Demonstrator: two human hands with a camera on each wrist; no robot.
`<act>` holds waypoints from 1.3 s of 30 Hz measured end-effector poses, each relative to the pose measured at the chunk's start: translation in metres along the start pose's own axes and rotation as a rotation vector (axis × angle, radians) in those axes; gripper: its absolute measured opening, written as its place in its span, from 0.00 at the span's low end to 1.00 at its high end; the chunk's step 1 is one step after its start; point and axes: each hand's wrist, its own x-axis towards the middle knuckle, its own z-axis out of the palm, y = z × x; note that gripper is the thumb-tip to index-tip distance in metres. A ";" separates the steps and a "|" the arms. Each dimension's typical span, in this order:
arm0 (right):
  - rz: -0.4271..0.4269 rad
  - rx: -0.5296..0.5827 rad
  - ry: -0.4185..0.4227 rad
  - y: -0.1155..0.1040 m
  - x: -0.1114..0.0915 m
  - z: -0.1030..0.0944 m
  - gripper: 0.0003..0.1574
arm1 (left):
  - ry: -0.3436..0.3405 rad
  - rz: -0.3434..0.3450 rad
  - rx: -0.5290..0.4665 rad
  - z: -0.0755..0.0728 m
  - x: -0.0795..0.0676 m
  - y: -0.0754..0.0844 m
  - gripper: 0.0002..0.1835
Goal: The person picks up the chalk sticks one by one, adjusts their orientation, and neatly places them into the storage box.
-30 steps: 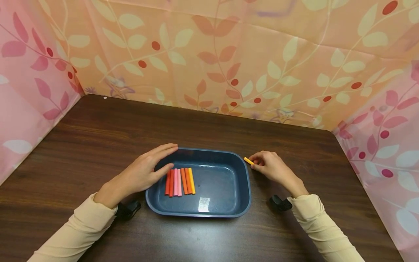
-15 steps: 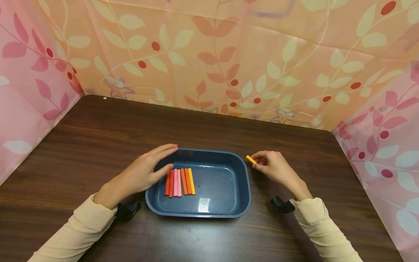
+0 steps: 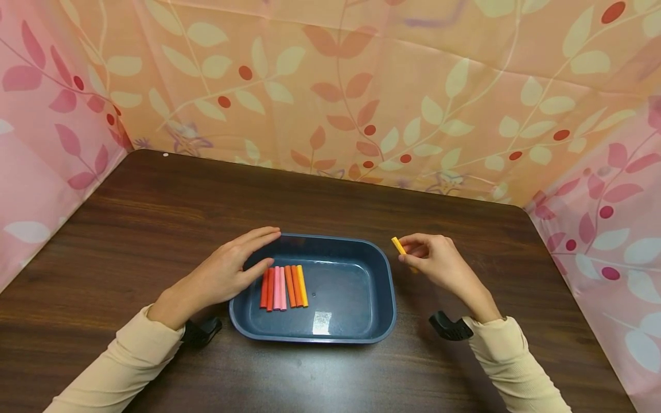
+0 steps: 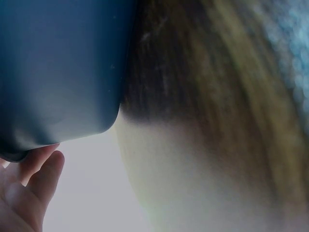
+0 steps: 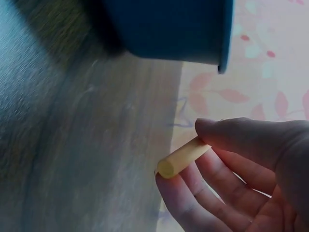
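Observation:
In the head view, a dark blue plastic tub (image 3: 341, 298) sits on the table. A row of chalk sticks (image 3: 284, 287) in red, pink, orange and yellow lies side by side in its left half. My left hand (image 3: 227, 267) holds the tub's far left corner, thumb over the inside and fingers along the outer rim. Fingers (image 4: 46, 176) show against the tub's outer wall in the left wrist view. Right of the tub, my right hand (image 3: 434, 258) pinches a yellow chalk stick (image 5: 186, 157) between thumb and fingertips; its round end faces the right wrist camera.
The dark wooden table (image 3: 181, 195) spreads around the tub. Floral fabric (image 3: 330, 86) hangs along its back and sides. A black wrist strap mount (image 3: 450, 327) juts from the right wrist, another (image 3: 202, 331) from the left.
My right hand has drawn slightly right and up, and the yellow chalk in it has turned more upright. The left hand, tub and row of chalk have stayed put.

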 end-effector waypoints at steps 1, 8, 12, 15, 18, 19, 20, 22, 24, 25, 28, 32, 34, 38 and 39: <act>-0.002 0.007 0.002 -0.001 0.000 -0.001 0.18 | 0.001 0.001 -0.001 0.000 0.000 0.000 0.32; 0.001 0.040 -0.009 -0.010 -0.003 -0.004 0.22 | -0.003 -0.002 -0.002 0.000 0.000 0.000 0.32; -0.007 0.067 -0.023 -0.017 -0.004 -0.006 0.23 | -0.006 -0.006 -0.002 0.000 0.000 0.000 0.32; -0.015 0.093 -0.031 -0.023 -0.005 -0.008 0.25 | -0.007 -0.006 -0.003 -0.001 0.000 0.000 0.32; -0.015 0.119 -0.044 -0.028 -0.006 -0.008 0.26 | -0.003 -0.002 -0.005 -0.001 0.000 0.001 0.32; -0.011 0.128 -0.049 -0.029 -0.005 -0.008 0.26 | -0.002 0.000 -0.006 -0.001 0.000 0.001 0.32; -0.008 0.135 -0.053 -0.030 -0.005 -0.008 0.26 | -0.001 0.001 -0.006 -0.001 0.000 0.001 0.32; -0.006 0.149 -0.061 -0.032 -0.004 -0.008 0.26 | 0.004 0.007 -0.004 -0.001 0.000 0.000 0.32; -0.006 0.156 -0.065 -0.033 -0.003 -0.007 0.26 | 0.007 0.011 -0.002 -0.001 0.000 0.000 0.32; -0.004 0.159 -0.067 -0.033 -0.002 -0.007 0.25 | 0.007 0.013 0.000 -0.001 0.000 0.000 0.32; -0.013 0.165 -0.074 -0.037 -0.001 -0.006 0.25 | 0.007 0.017 0.005 -0.001 0.000 0.000 0.31; -0.016 0.178 -0.092 -0.044 0.002 -0.003 0.25 | 0.001 0.009 0.003 -0.001 -0.001 0.000 0.31; -0.019 0.188 -0.098 -0.047 0.003 -0.002 0.25 | 0.000 0.007 0.001 0.000 0.000 0.000 0.31; -0.034 0.207 -0.107 -0.053 0.005 0.000 0.25 | 0.001 0.008 0.000 0.000 0.000 0.000 0.31; -0.038 0.214 -0.109 -0.055 0.006 0.001 0.25 | 0.002 0.010 0.001 0.000 0.000 0.000 0.31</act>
